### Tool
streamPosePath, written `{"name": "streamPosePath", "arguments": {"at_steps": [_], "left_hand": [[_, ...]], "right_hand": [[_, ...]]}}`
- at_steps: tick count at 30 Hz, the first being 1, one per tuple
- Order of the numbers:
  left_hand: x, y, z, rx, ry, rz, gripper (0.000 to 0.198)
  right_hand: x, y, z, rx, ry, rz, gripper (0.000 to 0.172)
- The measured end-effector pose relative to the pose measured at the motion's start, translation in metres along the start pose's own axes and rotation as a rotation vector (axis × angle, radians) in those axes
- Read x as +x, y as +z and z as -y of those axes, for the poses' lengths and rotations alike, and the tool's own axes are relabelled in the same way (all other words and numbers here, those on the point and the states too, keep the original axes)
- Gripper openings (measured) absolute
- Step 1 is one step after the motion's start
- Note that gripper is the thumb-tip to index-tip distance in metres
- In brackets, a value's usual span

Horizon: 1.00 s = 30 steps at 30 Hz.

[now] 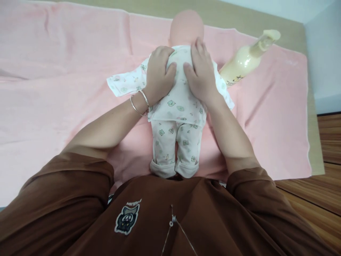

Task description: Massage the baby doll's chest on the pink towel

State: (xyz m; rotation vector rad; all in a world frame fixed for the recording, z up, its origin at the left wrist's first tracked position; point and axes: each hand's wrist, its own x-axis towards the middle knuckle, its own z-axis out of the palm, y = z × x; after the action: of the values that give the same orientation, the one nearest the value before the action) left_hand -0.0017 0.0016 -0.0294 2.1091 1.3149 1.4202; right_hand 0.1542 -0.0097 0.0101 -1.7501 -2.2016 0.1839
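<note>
Evidently for even reach, the doll (177, 106) lies straight before the person on the cloth (80, 46); the left hand (160, 74) and right hand (201, 74) rest on its shoulders, fingers open, perhaps steadying it. The bottle (243, 60) sits beside.

L fingers (161, 52) & R fingers (199, 51) fwd, palms dn.

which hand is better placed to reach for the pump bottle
The right hand, most likely: it rests on the printed shirt, on the side nearer the pump bottle. The left hand rests on the shirt's opposite side, farther away.
</note>
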Motion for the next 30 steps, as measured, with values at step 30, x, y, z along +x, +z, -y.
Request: {"name": "streamPosePath", "arguments": {"at_steps": [30], "left_hand": [[0.021,0.011,0.015,0.240,-0.128,0.205,0.007]], "right_hand": [[-0.031,-0.014,0.033,-0.172,-0.032,-0.014,0.056]]}}
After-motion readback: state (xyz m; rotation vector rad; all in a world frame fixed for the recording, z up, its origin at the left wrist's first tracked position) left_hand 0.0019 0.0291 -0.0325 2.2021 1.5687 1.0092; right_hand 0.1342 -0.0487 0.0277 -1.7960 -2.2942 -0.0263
